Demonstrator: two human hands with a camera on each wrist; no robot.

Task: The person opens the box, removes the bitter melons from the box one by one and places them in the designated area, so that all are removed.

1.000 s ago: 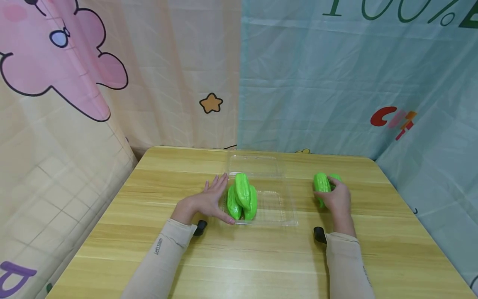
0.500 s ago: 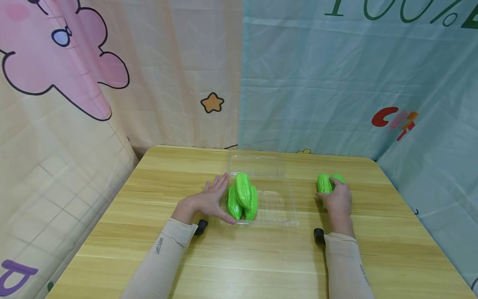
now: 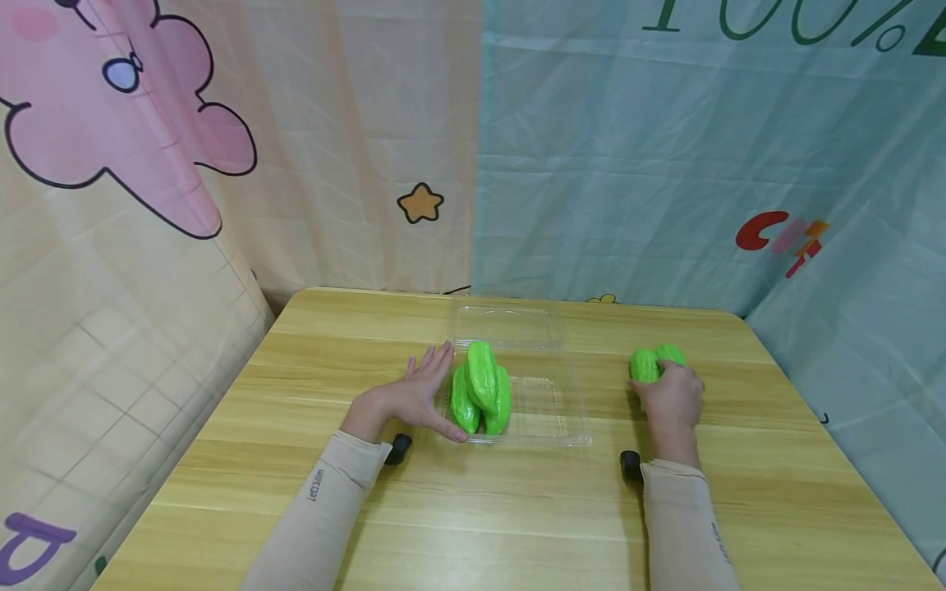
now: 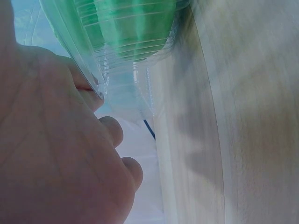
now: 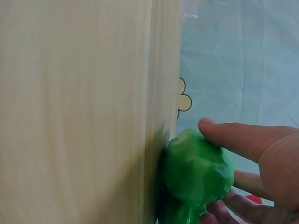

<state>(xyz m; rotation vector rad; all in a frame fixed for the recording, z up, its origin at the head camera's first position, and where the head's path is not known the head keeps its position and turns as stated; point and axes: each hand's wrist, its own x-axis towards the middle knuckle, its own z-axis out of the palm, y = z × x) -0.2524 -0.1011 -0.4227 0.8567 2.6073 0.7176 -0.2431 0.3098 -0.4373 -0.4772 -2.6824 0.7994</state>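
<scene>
Far L, the L hand [image 3: 402,402] sits at 9 o'clock of the clear box [image 3: 539,402], fingers loose & spread, thumb nr 8 on the rim; it seems to steady rather than clutch. Box lies open mid-bench [image 3: 532,517], lid [image 3: 510,324] folded back at 12. Inside, three green gourds [image 3: 482,386] (bitter melons, prob.) bunch on the 9 o'clock side, one apparently atop the others; the 3 o'clock half is bare. Further R, betw. 2 & 3 o'clock from the box & well apart from it, two more lie side by side. R hand [image 3: 671,402] comes in from 6 & grasps the nearer-L gourd [image 3: 645,366], thumb one side, fingers curled over the other; the outer gourd [image 3: 672,355] is just beside, part hidden by the hand. Step in hand, I'd judge: picking gourds for packing. Next move prob. calls for a firm pinch, a lift clear of the neighbour, then a carry twd 9 into the box's bare half, L hand bracing meanwhile.
</scene>
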